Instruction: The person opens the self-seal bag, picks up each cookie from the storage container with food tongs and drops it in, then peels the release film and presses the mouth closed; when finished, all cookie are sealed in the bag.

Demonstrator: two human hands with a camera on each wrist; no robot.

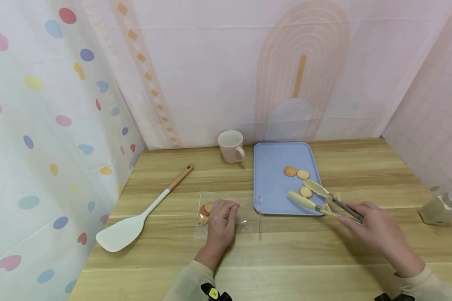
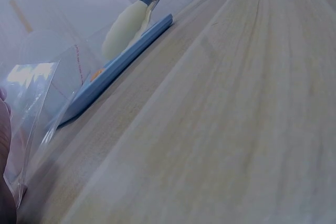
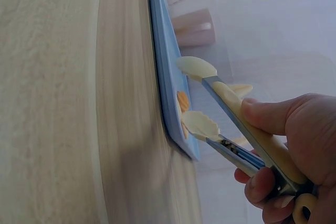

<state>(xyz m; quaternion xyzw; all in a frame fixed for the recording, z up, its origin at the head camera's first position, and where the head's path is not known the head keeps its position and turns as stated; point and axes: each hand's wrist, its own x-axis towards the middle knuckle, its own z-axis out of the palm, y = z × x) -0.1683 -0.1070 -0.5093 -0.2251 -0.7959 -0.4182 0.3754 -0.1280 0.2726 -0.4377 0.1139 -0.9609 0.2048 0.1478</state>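
My left hand pinches a clear plastic bag on the wooden table, and in the left wrist view the bag stands partly raised beside the fingers. Several cookies lie in the bag, partly behind that hand. My right hand grips a pair of tongs with cream tips and metal arms. The tips are spread apart over the blue tray, on either side of a round cookie. Two more cookies, a swirled one and a plain one, lie behind it.
A pink mug stands at the back, left of the tray. At the left lies a white spatula with a wooden handle. A see-through jar with a lid is at the far right. Patterned curtains border the table.
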